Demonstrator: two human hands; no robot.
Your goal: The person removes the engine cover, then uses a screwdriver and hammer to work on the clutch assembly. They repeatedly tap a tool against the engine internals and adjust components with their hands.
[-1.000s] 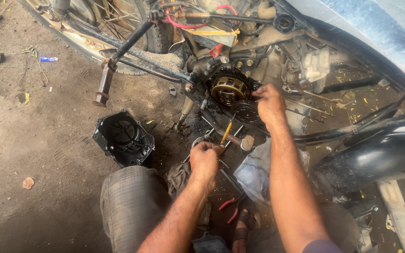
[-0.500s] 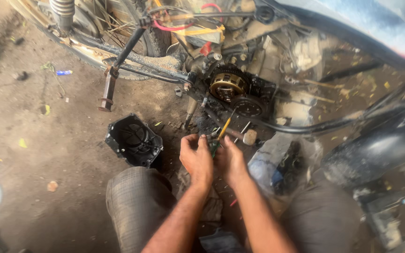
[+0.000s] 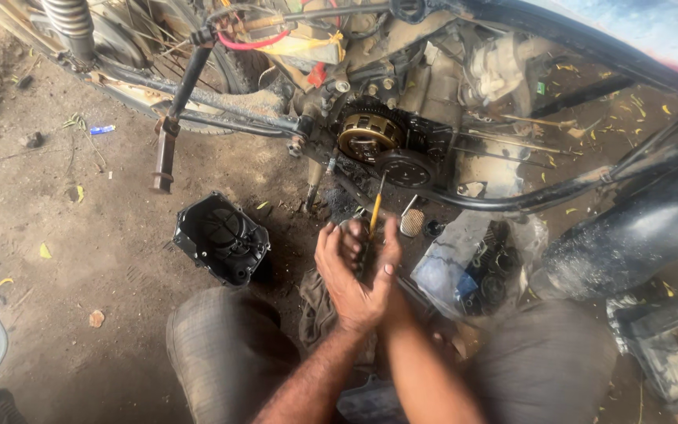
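My left hand (image 3: 340, 271) and my right hand (image 3: 388, 263) are pressed together low in front of my knees, cupped around a small dark part (image 3: 360, 245) that is mostly hidden between the palms. Just beyond the fingertips a yellow-handled screwdriver (image 3: 375, 206) lies on the dirt, pointing toward the motorcycle's open engine. There a brass-coloured clutch (image 3: 366, 135) and a black gear (image 3: 406, 166) are exposed. A dirty rag (image 3: 315, 308) lies under my left wrist.
A black engine cover (image 3: 221, 237) lies inside-up on the ground at left. A kick lever (image 3: 168, 149) hangs from the frame. A clear plastic bag of parts (image 3: 464, 271) sits at right, beside a black fender (image 3: 637, 232). The ground is bare dirt.
My right hand left the engine and came down to meet my left hand. Both now close together around the small part. The view has moved nearer to the engine.
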